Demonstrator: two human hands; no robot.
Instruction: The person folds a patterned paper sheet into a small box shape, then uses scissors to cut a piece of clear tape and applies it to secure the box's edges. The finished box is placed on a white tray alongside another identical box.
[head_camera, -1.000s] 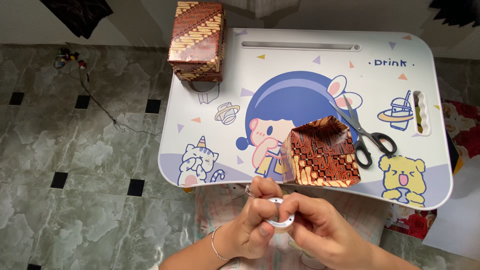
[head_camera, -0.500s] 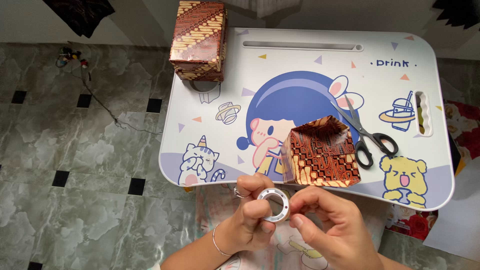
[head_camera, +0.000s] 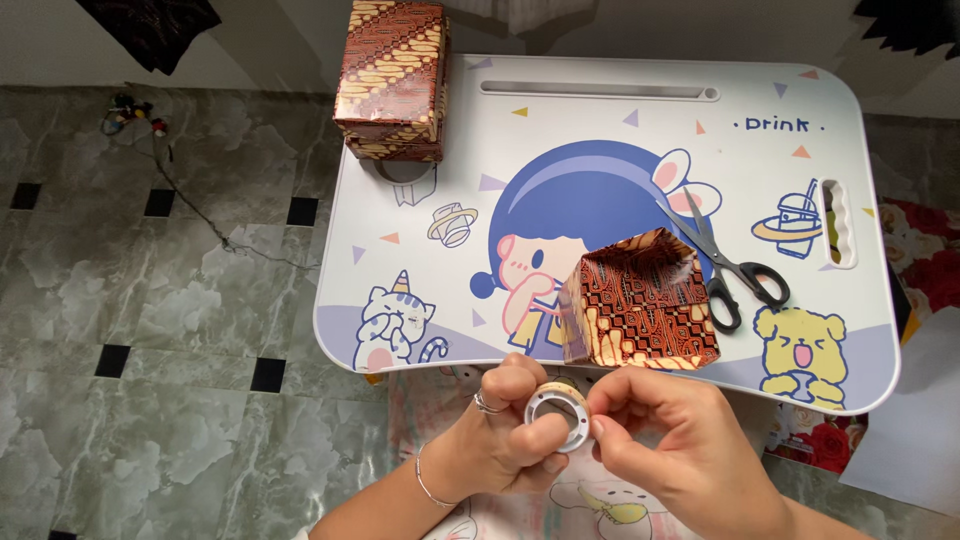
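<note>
Fingers (head_camera: 520, 425) of both hands pinch the tape roll (head_camera: 560, 414) between them.

Grey marbled floor (head_camera: 150, 300) tiles with small black diamond insets; a thin cable (head_camera: 190, 205) trails across them. A white lap table (head_camera: 600, 120) with cartoon prints stands above. Even light.

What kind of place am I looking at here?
Probably a home, with someone seated on the floor: a small white cartoon-printed lap table stands on grey marble-look floor tiles, bearing black-handled scissors and brown batik-wrapped boxes. Both hands hold a small tape roll.
</note>
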